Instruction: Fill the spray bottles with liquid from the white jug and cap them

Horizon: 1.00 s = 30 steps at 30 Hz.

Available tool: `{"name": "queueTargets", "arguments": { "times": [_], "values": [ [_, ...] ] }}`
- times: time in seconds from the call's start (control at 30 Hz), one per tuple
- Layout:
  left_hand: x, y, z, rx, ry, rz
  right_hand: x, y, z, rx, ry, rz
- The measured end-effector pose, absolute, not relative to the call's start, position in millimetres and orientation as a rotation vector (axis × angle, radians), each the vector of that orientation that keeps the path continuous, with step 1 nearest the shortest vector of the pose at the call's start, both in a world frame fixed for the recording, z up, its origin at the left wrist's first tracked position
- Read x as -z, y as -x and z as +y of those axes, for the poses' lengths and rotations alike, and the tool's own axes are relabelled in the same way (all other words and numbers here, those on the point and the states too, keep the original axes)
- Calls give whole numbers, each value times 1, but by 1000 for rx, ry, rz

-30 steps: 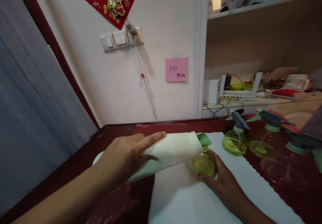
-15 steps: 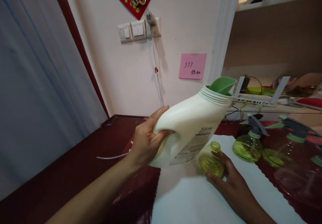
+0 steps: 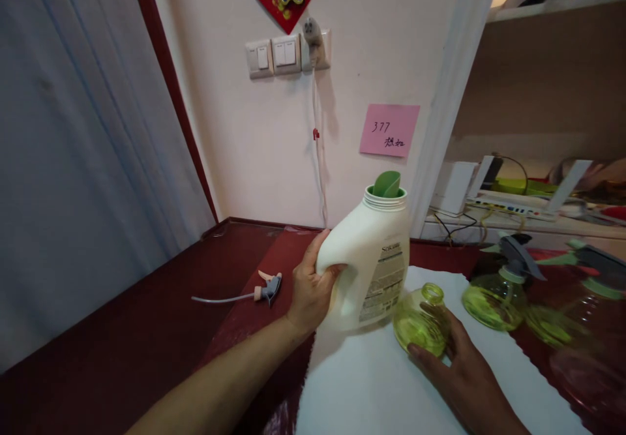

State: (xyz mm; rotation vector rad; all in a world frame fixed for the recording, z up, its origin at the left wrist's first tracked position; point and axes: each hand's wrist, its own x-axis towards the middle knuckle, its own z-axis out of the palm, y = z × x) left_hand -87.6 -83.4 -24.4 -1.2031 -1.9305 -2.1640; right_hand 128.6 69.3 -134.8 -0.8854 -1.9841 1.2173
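My left hand (image 3: 313,291) is wrapped round the handle of a large white detergent jug (image 3: 366,265). The jug is nearly upright, with no cap on it and a green pouring spout (image 3: 387,184) in its threaded mouth. To its right, my right hand (image 3: 457,363) grips a small yellow-green transparent bottle (image 3: 420,323) by its side. That bottle stands uncapped on a white cloth (image 3: 372,383), close beside the jug. A loose spray trigger head (image 3: 268,288) with a thin tube lies to the left of my left hand.
Several spray bottles stand at the right, among them a yellow-green one (image 3: 496,301) with a grey trigger. Behind them is a white router (image 3: 523,203) with cables on a shelf. A pink note (image 3: 390,130) and a white cord (image 3: 319,180) are on the wall.
My left hand has lowered the jug and brought it from a rightward tilt to nearly upright. The spray trigger head has come into view. My right hand still holds the small bottle.
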Motion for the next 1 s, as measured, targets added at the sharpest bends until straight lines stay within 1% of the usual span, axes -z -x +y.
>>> {"name": "queueTargets", "arguments": {
  "times": [0.2,0.37,0.57,0.7,0.87,1.0],
  "values": [
    [35,80,-81,2154,1236,-2005,131,-130,66,-1162,916,-1997],
    [36,79,-84,2014,1266,-2137,134,-131,68,-1176,941,-2012],
    [37,81,-95,1884,1471,-2134,147,-130,77,-1163,951,-2008],
    [29,93,-118,1573,1479,-2228,151,-130,81,-1147,929,-1998],
    [17,134,-164,1164,1373,-2437,152,-129,79,-1139,931,-1974],
    [21,166,-196,832,1315,-2637,153,-122,74,-1159,901,-1894]
  ]
}}
